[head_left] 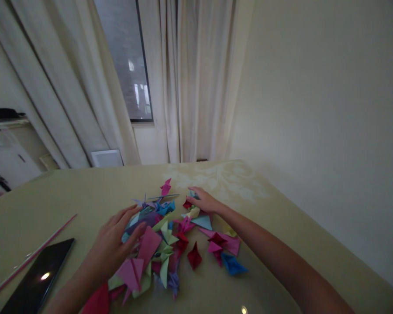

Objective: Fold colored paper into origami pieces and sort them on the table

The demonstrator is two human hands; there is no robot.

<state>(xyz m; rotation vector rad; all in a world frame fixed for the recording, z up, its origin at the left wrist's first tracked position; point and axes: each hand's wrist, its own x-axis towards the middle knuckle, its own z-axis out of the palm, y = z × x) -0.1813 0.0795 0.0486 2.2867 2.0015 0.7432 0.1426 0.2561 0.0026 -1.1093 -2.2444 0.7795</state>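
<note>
Folded-paper heap (149,242) mid-table (98,187), colours mixed; most pcs look fully folded, no tidy order yet. Red pc (194,256) & blue pc (233,265) lie loose nr side. L hand (116,235) cupped at heap's left edge, thumb & fingers apart; R hand (201,200) at far pcs, grip can't tell. Phone (39,274) well left.

Open room runs along the surface (98,187) at centre left, between the pink stick (57,233) and the folded paper pile (149,244). The pile blocks the centre, the phone (36,279) lower left, the right forearm (265,245) lower right.
</note>
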